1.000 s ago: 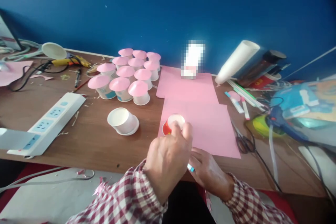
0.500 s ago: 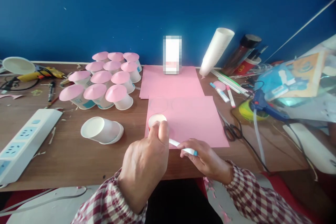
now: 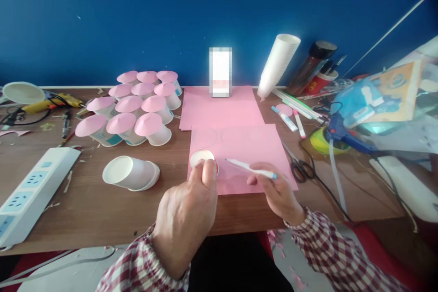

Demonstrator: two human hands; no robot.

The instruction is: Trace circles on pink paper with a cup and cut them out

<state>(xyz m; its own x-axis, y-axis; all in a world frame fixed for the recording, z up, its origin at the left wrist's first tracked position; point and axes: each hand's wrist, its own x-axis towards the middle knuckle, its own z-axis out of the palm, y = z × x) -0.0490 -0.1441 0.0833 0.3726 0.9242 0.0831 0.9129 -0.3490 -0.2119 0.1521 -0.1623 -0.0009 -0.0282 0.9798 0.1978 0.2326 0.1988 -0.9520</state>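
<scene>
My left hand [image 3: 186,219], fingers clamped on a red-and-white paper cup [image 3: 200,155] at nine o'clock on the pink paper sheet [image 3: 263,148], presumably against sliding; my right hand [image 3: 278,191], fingers closed in writing grip round a blue-ended white marker [image 3: 241,164], tip toward nine.

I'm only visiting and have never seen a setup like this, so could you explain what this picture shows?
There is no machine here: these are a person's two bare hands, seen by one camera worn on the head, looking forward and down. The left hand holds a red cup at a pink sheet. The right hand holds a white pen. On the wooden table, to the left, are cups with pink cone tops and a power strip; to the right, scissors. Behind, a tilted stack of white cups stands near the blue wall.
</scene>
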